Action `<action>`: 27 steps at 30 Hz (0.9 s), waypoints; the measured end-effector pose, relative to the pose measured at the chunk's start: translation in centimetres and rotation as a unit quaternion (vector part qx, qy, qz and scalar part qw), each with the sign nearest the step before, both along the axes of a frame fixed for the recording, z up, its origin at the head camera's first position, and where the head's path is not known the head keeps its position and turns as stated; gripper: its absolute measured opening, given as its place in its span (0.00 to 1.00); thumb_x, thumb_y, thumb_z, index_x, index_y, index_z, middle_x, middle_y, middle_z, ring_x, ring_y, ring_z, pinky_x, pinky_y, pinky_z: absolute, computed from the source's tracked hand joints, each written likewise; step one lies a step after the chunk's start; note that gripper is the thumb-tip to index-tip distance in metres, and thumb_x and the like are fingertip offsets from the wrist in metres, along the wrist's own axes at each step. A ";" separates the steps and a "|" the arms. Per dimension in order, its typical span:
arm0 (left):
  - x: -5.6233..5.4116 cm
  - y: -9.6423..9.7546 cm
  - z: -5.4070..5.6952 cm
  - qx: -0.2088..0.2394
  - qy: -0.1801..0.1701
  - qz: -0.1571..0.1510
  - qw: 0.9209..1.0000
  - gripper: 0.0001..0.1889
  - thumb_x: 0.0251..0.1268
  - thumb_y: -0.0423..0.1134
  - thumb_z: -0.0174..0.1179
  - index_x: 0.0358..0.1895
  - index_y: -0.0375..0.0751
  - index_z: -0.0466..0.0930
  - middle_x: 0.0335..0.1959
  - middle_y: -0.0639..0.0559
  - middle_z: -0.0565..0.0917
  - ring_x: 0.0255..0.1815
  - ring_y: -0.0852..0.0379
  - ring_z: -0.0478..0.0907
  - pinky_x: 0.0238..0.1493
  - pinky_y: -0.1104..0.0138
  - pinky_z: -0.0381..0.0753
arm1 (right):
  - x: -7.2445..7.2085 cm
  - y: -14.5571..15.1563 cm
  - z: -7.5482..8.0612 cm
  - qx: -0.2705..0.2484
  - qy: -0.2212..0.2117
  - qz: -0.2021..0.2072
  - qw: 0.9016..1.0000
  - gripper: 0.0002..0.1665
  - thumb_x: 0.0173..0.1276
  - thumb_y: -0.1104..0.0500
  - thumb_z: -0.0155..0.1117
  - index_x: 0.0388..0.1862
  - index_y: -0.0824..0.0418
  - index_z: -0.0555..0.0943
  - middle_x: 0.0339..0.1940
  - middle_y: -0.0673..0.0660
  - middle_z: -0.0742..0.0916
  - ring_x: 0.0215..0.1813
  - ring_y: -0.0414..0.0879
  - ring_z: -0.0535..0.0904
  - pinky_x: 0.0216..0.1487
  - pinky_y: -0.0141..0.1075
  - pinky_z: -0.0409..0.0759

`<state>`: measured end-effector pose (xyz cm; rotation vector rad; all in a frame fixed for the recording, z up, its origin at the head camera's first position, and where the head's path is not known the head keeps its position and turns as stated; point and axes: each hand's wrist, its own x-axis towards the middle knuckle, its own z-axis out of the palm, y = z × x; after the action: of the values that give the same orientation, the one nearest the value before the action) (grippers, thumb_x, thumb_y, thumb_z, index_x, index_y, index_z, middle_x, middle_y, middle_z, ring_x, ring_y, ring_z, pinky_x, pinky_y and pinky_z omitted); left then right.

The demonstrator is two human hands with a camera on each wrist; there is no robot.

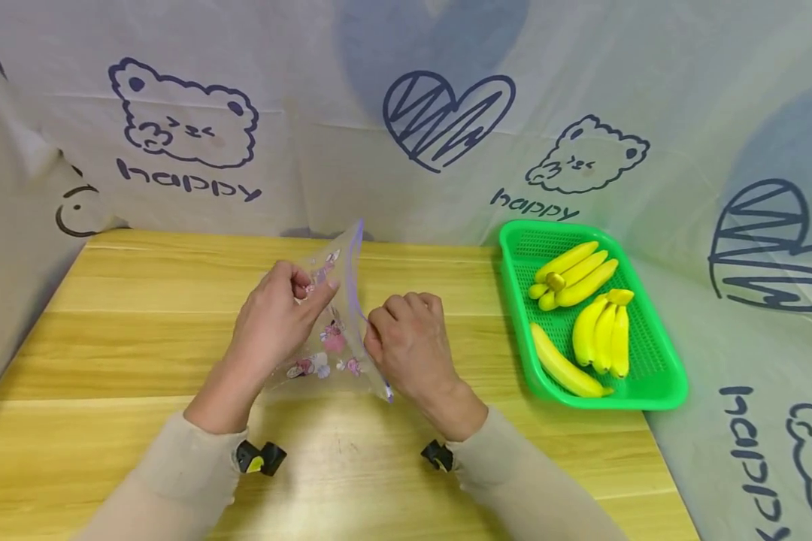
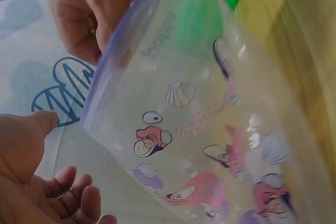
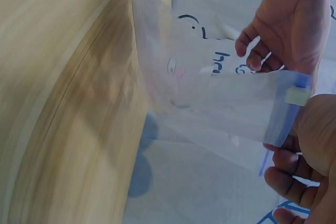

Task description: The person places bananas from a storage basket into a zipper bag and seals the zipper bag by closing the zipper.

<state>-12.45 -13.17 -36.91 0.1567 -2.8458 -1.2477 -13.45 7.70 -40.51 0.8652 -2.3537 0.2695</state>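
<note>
A clear zip bag with pink cartoon and shell prints stands tilted between the two hands, above the wooden table. Along its edge runs a purple zip strip, and a pale slider shows on it in the right wrist view. My right hand pinches the bag at this strip with curled fingers. My left hand is beside the bag's left face; in the left wrist view its thumb and loosely bent fingers stand apart from the plastic, with nothing between them.
At the right of the table stands a green plastic basket. Inside lie a bunch of bananas, a second bunch and a single banana. A printed cloth hangs behind the wooden table.
</note>
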 end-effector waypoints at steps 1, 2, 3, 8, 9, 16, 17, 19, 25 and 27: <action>-0.3 0.0 0.2 0.004 0.002 0.003 1.000 0.34 0.74 0.70 0.53 0.55 0.38 0.73 0.50 0.41 0.80 0.46 0.43 0.77 0.46 0.52 0.75 | 0.0 0.1 0.1 0.002 0.003 0.005 1.000 0.08 0.69 0.60 0.68 0.29 0.55 0.88 0.31 0.50 0.88 0.39 0.50 0.84 0.56 0.48 0.78; -0.6 0.1 0.3 0.005 0.004 0.004 1.000 0.36 0.73 0.71 0.54 0.57 0.38 0.72 0.50 0.41 0.80 0.46 0.42 0.77 0.46 0.51 0.75 | 0.0 0.1 0.1 0.004 0.006 0.012 1.000 0.08 0.69 0.60 0.67 0.29 0.54 0.88 0.31 0.49 0.88 0.39 0.49 0.84 0.57 0.48 0.78; -1.0 0.2 0.5 0.004 0.007 0.003 1.000 0.37 0.72 0.72 0.55 0.58 0.38 0.71 0.51 0.41 0.80 0.46 0.42 0.77 0.46 0.51 0.75 | 0.0 0.2 0.1 0.008 0.009 0.020 1.000 0.09 0.70 0.60 0.67 0.29 0.54 0.88 0.32 0.49 0.88 0.39 0.49 0.84 0.58 0.49 0.78; -2.2 0.4 0.9 -0.008 0.008 -0.016 1.000 0.31 0.74 0.63 0.60 0.60 0.39 0.70 0.50 0.43 0.82 0.38 0.46 0.81 0.41 0.55 0.76 | -0.2 0.4 0.1 0.017 0.027 0.058 0.998 0.10 0.74 0.58 0.66 0.31 0.53 0.88 0.33 0.48 0.88 0.41 0.47 0.85 0.63 0.49 0.77; -2.3 0.3 1.0 -0.009 0.005 -0.022 1.000 0.28 0.76 0.59 0.60 0.61 0.39 0.69 0.49 0.43 0.83 0.35 0.47 0.83 0.39 0.56 0.77 | -0.3 0.5 0.2 0.016 0.028 0.062 0.998 0.10 0.74 0.58 0.65 0.31 0.53 0.87 0.33 0.48 0.87 0.42 0.47 0.85 0.63 0.49 0.77; -1.3 -1.0 1.9 -0.060 0.024 0.002 0.998 0.25 0.77 0.40 0.57 0.71 0.37 0.66 0.29 0.45 0.82 0.17 0.52 0.74 0.20 0.60 0.69 | -1.2 2.4 1.5 0.020 -0.001 0.034 0.999 0.08 0.76 0.59 0.66 0.35 0.55 0.88 0.36 0.50 0.89 0.44 0.51 0.85 0.66 0.57 0.75; -1.1 -1.2 2.0 -0.085 0.036 0.013 0.996 0.27 0.75 0.38 0.56 0.73 0.37 0.66 0.26 0.45 0.81 0.18 0.51 0.72 0.19 0.59 0.68 | -1.5 2.7 1.8 0.026 -0.006 0.024 0.999 0.08 0.76 0.59 0.67 0.35 0.55 0.88 0.36 0.50 0.89 0.44 0.51 0.85 0.68 0.59 0.74; -0.7 -1.4 2.1 -0.129 0.065 0.021 0.989 0.32 0.67 0.32 0.54 0.75 0.37 0.65 0.29 0.41 0.80 0.24 0.44 0.72 0.23 0.55 0.69 | -1.9 3.4 2.5 0.038 -0.015 0.011 0.999 0.06 0.75 0.59 0.69 0.36 0.56 0.89 0.37 0.52 0.90 0.46 0.53 0.84 0.70 0.62 0.71; -0.7 -1.3 2.0 -0.217 0.213 -0.060 0.951 0.23 0.60 0.21 0.54 0.56 0.38 0.87 0.57 0.31 0.80 0.56 0.29 0.71 0.55 0.42 0.74 | -3.0 4.5 3.9 0.059 -0.037 0.026 0.997 0.04 0.73 0.59 0.71 0.38 0.56 0.91 0.39 0.53 0.91 0.49 0.55 0.84 0.72 0.66 0.69; -0.8 -1.2 2.0 -0.241 0.241 -0.079 0.937 0.13 0.64 0.24 0.58 0.44 0.37 0.91 0.57 0.33 0.83 0.60 0.29 0.73 0.60 0.42 0.75 | -3.3 4.8 4.1 0.057 -0.050 0.029 0.997 0.04 0.74 0.59 0.71 0.39 0.56 0.91 0.39 0.53 0.91 0.49 0.54 0.84 0.73 0.66 0.69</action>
<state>-13.24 -14.42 -34.94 -0.3483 -2.6451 -0.4665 -16.71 12.47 -36.45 0.9962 -2.4593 0.2077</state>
